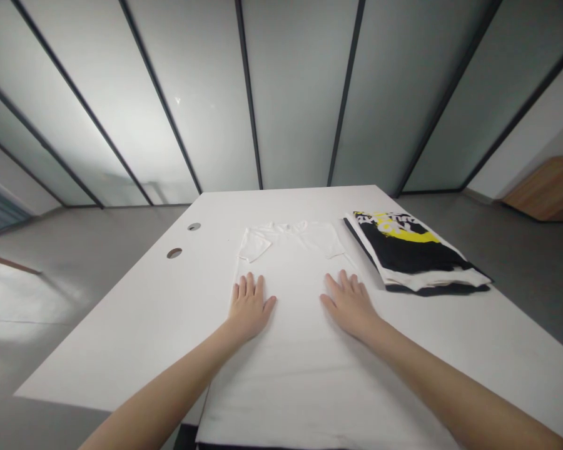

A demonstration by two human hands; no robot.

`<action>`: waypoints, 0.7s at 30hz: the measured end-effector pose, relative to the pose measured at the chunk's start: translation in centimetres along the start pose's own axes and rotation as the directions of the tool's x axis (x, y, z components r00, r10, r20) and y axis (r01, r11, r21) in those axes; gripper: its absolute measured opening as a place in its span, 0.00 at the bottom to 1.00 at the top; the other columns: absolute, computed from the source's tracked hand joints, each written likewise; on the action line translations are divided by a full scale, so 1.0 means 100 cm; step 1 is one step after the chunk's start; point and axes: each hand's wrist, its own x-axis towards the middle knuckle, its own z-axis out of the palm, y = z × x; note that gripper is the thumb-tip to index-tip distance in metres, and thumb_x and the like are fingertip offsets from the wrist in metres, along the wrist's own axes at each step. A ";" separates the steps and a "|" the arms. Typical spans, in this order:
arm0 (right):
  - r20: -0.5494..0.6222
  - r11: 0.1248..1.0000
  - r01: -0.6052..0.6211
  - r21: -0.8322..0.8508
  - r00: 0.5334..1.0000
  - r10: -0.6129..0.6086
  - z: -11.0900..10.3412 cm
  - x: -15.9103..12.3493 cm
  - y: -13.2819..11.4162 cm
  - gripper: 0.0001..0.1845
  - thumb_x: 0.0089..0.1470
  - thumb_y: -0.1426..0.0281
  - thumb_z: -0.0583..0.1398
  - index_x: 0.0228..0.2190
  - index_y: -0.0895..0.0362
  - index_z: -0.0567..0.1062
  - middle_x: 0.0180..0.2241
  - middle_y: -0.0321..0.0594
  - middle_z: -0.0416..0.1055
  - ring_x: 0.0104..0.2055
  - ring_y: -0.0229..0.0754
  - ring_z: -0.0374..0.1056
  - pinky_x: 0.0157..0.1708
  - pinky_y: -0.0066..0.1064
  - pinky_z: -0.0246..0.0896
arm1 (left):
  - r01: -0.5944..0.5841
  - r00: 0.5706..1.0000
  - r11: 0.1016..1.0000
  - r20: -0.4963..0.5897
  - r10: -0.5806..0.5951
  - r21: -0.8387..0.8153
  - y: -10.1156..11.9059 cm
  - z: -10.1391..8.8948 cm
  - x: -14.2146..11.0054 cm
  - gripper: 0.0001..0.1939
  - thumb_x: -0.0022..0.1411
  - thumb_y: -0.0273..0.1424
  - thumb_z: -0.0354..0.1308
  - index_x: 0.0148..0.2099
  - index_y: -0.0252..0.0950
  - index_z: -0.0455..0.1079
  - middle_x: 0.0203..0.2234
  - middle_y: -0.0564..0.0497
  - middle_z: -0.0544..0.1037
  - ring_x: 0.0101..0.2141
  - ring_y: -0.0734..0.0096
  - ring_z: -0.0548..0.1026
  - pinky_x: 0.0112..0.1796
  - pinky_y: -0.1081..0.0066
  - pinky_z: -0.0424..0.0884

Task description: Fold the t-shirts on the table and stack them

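A white short-sleeved T-shirt [294, 350] lies spread out flat, its collar and sleeves toward the far side and its lower hem close to me. My left hand [250, 309] rests palm down on the shirt's left side, fingers spread. On the shirt's right side my right hand [348, 306] also lies flat with the fingers apart. Neither hand grips anything. The left sleeve is laid inward over the shirt body, below the shoulder.
The white table [136, 331] carries a stack of folded shirts [417, 256] at the right, a black one with yellow and white print on top. Two round holes [174, 253] pierce the tabletop at left. Behind stands a frosted glass partition [295, 94] with dark frames.
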 end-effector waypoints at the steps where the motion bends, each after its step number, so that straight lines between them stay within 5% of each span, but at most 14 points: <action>1: 0.009 1.000 -0.005 -0.007 1.000 0.005 0.002 -0.010 -0.003 0.39 0.70 0.50 0.52 0.74 0.55 0.61 0.77 0.60 0.49 0.76 0.76 0.46 0.71 0.66 0.41 | -0.006 1.000 1.000 0.009 0.006 -0.001 0.001 0.000 -0.008 0.41 0.76 0.54 0.41 0.80 0.34 0.51 0.77 0.31 0.50 0.75 0.34 0.49 0.70 0.40 0.51; 6: 0.059 1.000 0.020 -0.007 0.998 -0.019 -0.002 -0.042 -0.022 0.41 0.71 0.48 0.50 0.76 0.52 0.55 0.78 0.58 0.42 0.77 0.79 0.40 0.70 0.72 0.33 | -0.078 0.995 0.997 0.062 0.077 0.019 0.014 -0.005 -0.032 0.43 0.77 0.55 0.38 0.81 0.35 0.46 0.78 0.32 0.45 0.76 0.31 0.45 0.69 0.34 0.48; 10: 0.115 0.999 -0.002 -0.034 0.993 0.006 -0.014 -0.032 -0.029 0.40 0.72 0.49 0.50 0.77 0.51 0.54 0.79 0.58 0.41 0.77 0.80 0.38 0.70 0.72 0.32 | -0.064 0.995 0.997 0.082 0.061 0.039 0.020 -0.006 -0.025 0.43 0.76 0.55 0.41 0.82 0.35 0.46 0.78 0.33 0.44 0.76 0.29 0.44 0.69 0.31 0.44; 21: 0.083 0.998 -0.055 0.016 0.995 0.054 -0.023 0.075 -0.034 0.42 0.70 0.44 0.49 0.77 0.46 0.53 0.79 0.56 0.39 0.78 0.77 0.36 0.70 0.71 0.30 | -0.034 0.997 0.999 0.072 0.031 0.042 0.003 -0.009 0.087 0.44 0.75 0.58 0.37 0.82 0.38 0.44 0.79 0.34 0.43 0.76 0.32 0.44 0.68 0.30 0.43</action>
